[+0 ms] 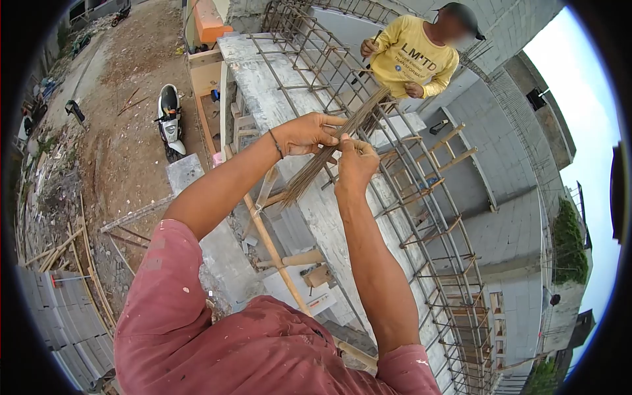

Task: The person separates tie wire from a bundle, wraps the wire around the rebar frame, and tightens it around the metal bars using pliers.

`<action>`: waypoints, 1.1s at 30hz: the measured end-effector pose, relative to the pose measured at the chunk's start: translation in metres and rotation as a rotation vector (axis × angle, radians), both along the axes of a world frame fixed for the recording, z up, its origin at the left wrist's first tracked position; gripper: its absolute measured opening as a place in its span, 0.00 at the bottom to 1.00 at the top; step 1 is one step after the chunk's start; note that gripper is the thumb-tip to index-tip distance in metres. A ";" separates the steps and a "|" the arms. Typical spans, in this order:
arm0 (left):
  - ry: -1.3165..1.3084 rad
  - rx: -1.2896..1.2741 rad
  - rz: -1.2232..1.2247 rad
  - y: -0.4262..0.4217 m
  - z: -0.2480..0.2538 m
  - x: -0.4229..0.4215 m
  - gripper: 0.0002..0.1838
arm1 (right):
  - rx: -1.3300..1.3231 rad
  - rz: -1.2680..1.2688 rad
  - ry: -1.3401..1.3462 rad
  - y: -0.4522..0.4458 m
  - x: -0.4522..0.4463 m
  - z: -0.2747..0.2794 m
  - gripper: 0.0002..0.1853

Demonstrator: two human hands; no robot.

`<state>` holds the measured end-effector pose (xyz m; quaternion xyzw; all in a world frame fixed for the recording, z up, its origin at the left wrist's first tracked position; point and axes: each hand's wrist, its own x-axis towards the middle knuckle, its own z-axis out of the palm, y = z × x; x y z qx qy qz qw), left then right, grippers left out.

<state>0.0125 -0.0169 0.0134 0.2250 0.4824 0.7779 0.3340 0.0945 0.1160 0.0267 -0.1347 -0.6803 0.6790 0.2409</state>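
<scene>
A bundle of thin brown tie wire (pixel 304 178) runs slantwise between my hands, its loose ends fanning out at the lower left. My left hand (pixel 307 134) is closed around the middle of the bundle, thumb and fingers pressed together on it. Close beside it, my right hand (pixel 356 163) is closed, with thumb and forefinger pinching at the wires. Whether it has one strand or several is too small to tell. Behind the bundle lies a long steel rebar cage (pixel 421 178).
A co-worker in a yellow shirt (pixel 415 59) stands beyond the cage, holding a dark tool. Below me are a pale concrete ledge (pixel 263 79) and a bamboo pole (pixel 273 250). Down on the dirt ground stands a white scooter (pixel 170 118). Grey block walls (pixel 507 151) rise at right.
</scene>
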 end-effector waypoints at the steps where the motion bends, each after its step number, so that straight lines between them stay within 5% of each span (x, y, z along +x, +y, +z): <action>1: -0.011 -0.001 0.020 0.003 0.000 0.000 0.36 | -0.014 0.033 -0.006 0.004 -0.008 -0.008 0.06; 4: -0.034 -0.062 0.046 -0.001 0.013 0.011 0.37 | 0.017 0.022 0.017 0.005 -0.016 -0.007 0.07; 9: -0.127 0.159 -0.017 0.001 -0.007 0.000 0.35 | -0.346 0.147 -0.129 0.008 0.001 0.025 0.07; 16: -0.015 0.083 -0.012 0.003 -0.023 -0.012 0.35 | -0.373 0.190 -0.113 0.014 0.003 0.028 0.07; 29: 0.383 -0.228 0.133 -0.004 -0.020 -0.006 0.32 | -0.087 -0.101 0.037 0.021 -0.030 0.056 0.11; 31: 0.451 -0.250 0.132 -0.011 -0.021 -0.007 0.30 | -0.302 0.182 -0.099 0.043 -0.033 0.073 0.13; 33: 0.412 -0.205 0.117 -0.010 -0.025 -0.002 0.28 | -0.158 0.208 -0.144 0.046 -0.025 0.079 0.13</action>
